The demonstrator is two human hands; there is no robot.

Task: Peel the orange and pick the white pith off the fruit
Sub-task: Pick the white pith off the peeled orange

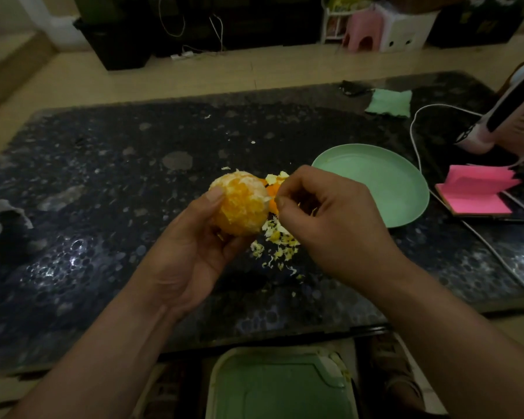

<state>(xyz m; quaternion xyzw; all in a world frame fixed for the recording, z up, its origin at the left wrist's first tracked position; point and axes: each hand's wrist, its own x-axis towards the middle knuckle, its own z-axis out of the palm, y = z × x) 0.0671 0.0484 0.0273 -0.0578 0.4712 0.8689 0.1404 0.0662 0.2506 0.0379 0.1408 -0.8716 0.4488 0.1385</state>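
The left hand (194, 237) grips the orange (239, 204) to keep it still while the right hand (330, 216) pinches pith (267, 198) at its three o'clock side.

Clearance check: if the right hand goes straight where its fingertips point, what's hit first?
Likely the peeled orange in the left hand; the right hand points at its side, almost touching. Depth is unclear.

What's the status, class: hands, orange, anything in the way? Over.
Left hand grips orange, mostly peeled. Right hand pinches pith at its right edge. Scraps piled on table below; nothing blocking.
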